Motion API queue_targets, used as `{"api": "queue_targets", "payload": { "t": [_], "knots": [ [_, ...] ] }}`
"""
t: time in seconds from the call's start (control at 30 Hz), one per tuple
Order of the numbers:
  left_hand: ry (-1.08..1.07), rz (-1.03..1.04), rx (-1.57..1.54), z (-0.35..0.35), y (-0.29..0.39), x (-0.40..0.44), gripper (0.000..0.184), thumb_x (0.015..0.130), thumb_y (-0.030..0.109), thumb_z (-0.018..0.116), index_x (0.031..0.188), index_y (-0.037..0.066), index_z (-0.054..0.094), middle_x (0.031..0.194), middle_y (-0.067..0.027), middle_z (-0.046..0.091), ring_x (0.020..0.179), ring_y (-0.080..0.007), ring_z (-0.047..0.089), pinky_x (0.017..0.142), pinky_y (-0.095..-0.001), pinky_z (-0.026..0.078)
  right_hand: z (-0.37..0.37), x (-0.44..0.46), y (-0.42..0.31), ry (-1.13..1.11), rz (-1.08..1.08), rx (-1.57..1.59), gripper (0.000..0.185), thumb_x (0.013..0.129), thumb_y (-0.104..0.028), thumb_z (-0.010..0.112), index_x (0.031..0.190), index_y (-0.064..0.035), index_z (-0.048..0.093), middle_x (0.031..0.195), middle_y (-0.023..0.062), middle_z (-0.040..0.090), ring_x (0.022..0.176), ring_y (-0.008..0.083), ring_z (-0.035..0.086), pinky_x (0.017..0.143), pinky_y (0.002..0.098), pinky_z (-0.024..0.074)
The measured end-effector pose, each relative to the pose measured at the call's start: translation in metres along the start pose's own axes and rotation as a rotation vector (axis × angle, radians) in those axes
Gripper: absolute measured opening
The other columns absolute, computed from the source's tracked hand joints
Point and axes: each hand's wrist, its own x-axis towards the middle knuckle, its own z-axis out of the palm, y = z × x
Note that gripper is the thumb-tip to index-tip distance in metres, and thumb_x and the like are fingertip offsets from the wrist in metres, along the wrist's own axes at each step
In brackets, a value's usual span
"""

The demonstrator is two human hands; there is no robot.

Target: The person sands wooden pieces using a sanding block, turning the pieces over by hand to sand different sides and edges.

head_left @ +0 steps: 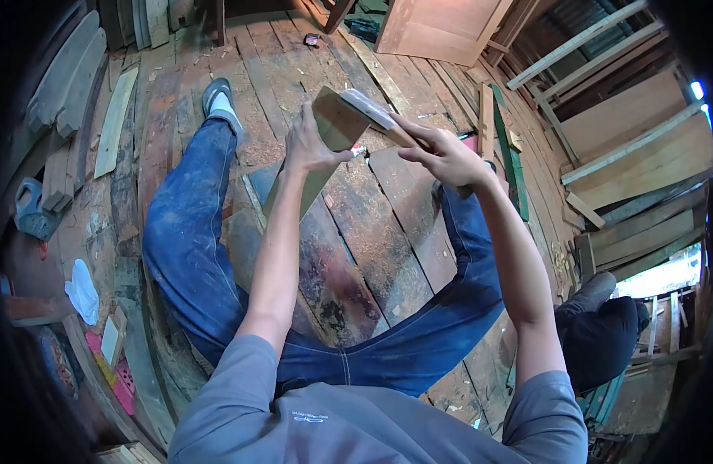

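Note:
My left hand (pixel 311 145) grips a flat wooden board (pixel 337 124) by its side, thumb spread toward me. The board stands tilted between my legs, and part of it is behind my left forearm. In my right hand (pixel 447 157) is a narrow wooden piece (pixel 403 137), its brown end sticking out below my palm. A pale whitish strip (pixel 369 107) lies along the far end of this piece, touching the top edge of the board. What exactly the narrow piece is, I cannot make out.
Sawdust covers the plank floor (pixel 372 216) between my legs. Planks lean at the left, beside a grey-blue jug (pixel 33 209) and a white cloth or bag (pixel 82 291). A wooden panel (pixel 441 31) stands at the back. Another person's dark-clothed leg (pixel 600 332) is at right.

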Motion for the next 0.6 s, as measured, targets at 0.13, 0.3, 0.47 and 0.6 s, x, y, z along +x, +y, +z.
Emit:
{"api": "queue_targets", "payload": {
  "t": [0.13, 0.3, 0.47, 0.6],
  "knots": [
    [0.015, 0.011, 0.013, 0.004, -0.004, 0.001, 0.121, 0.045, 0.041, 0.097, 0.139, 0.0, 0.033, 0.126, -0.0273, 0.057, 0.117, -0.0452, 0.059, 0.098, -0.0514, 0.051, 0.0, -0.003, 0.009, 0.003, -0.079, -0.009, 0.066, 0.098, -0.034, 0.066, 0.154, -0.0089, 0.042, 0.143, 0.0254, 0.055, 0.131, 0.0327, 0.055, 0.108, 0.0391, 0.0427],
    [-0.058, -0.006, 0.01, 0.007, 0.014, -0.006, 0.118, 0.047, 0.043, 0.095, 0.137, -0.002, 0.034, 0.12, -0.0302, 0.06, 0.111, -0.0473, 0.063, 0.097, -0.0522, 0.052, 0.012, 0.011, -0.005, 0.058, -0.033, -0.178, 0.067, 0.099, -0.036, 0.064, 0.157, -0.0166, 0.039, 0.131, 0.0254, 0.062, 0.114, 0.0329, 0.063, 0.099, 0.0398, 0.0462],
    [-0.008, -0.005, 0.011, 0.0, -0.008, -0.003, 0.123, 0.047, 0.042, 0.095, 0.141, -0.003, 0.031, 0.125, -0.0312, 0.058, 0.113, -0.0477, 0.062, 0.097, -0.0522, 0.052, 0.001, 0.006, 0.007, 0.008, -0.104, -0.141, 0.067, 0.098, -0.03, 0.064, 0.158, -0.015, 0.038, 0.126, 0.0253, 0.063, 0.113, 0.0364, 0.063, 0.099, 0.0402, 0.0459],
    [-0.048, 0.033, 0.032, 0.009, 0.001, -0.004, 0.13, 0.047, 0.043, 0.095, 0.147, -0.004, 0.026, 0.129, -0.0322, 0.056, 0.115, -0.0482, 0.061, 0.099, -0.0514, 0.052, -0.002, 0.006, 0.012, -0.013, -0.085, -0.202, 0.066, 0.098, -0.028, 0.064, 0.157, -0.0133, 0.038, 0.125, 0.0258, 0.063, 0.111, 0.0348, 0.063, 0.097, 0.0411, 0.0458]
  ]
}}
